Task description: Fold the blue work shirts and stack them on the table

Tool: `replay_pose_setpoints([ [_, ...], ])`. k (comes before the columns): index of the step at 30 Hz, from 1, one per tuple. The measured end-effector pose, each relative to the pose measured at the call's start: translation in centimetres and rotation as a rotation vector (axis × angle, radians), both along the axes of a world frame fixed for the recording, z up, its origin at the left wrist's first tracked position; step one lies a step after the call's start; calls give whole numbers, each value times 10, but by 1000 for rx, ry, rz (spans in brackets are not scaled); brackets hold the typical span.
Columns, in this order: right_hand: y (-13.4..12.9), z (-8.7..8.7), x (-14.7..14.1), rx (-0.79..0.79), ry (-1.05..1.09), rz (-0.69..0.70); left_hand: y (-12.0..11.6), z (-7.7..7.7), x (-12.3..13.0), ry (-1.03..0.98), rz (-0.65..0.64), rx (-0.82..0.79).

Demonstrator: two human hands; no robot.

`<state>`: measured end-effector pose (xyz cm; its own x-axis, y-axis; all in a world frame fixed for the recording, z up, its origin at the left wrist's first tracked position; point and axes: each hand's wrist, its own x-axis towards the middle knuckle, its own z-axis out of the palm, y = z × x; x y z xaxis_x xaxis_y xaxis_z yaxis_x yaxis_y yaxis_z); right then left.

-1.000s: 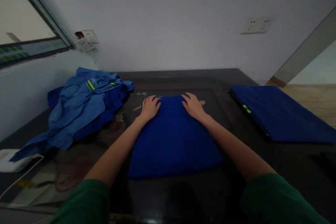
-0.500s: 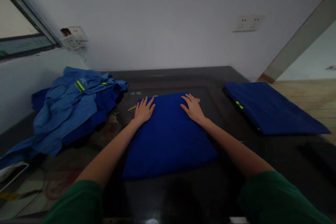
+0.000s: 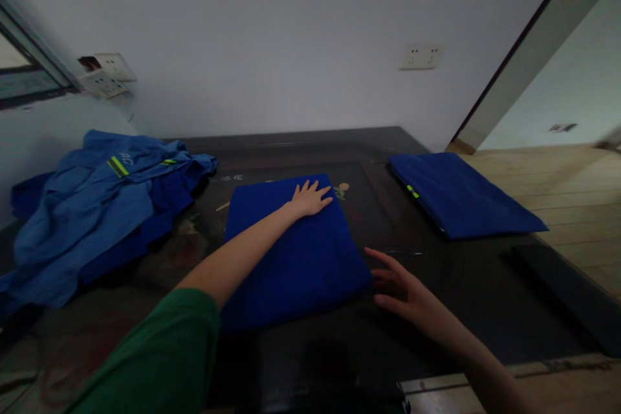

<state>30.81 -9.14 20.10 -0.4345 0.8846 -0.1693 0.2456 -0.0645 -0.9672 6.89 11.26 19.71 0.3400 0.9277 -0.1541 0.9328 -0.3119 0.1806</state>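
Observation:
A dark blue folded garment (image 3: 295,265) lies flat on the dark glossy table (image 3: 310,369) in front of me. My left hand (image 3: 310,199) rests palm down near its far right corner, fingers spread. By the near right corner of the cloth hovers my right hand (image 3: 400,288), its fingers apart and curved, with nothing held. I cannot tell whether its fingertips touch the cloth edge.
Rumpled light and dark blue work clothes (image 3: 97,200) with yellow-green stripes are heaped at the left. Another folded blue garment (image 3: 460,197) lies at the right, above a flat black object (image 3: 567,291). Behind the table rises a white wall (image 3: 272,39) with sockets.
My left hand has slid right across the cloth to its far right corner. My right hand has lifted off and come back to the near right corner. The view has turned right.

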Motion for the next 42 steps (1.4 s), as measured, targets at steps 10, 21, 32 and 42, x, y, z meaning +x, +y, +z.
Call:
replay_pose_setpoints([
  [10,-12,-13,-11,-126,124,-20,4,-41,12,-105,115,224],
  [21,-26,-30,-7,169,-206,-224,-5,-33,11,-228,55,395],
  [32,28,22,-64,799,-494,-1,-125,21,-53,-222,-266,258],
  [42,48,-33,-111,852,-845,224,-208,-23,-115,-91,-215,170],
])
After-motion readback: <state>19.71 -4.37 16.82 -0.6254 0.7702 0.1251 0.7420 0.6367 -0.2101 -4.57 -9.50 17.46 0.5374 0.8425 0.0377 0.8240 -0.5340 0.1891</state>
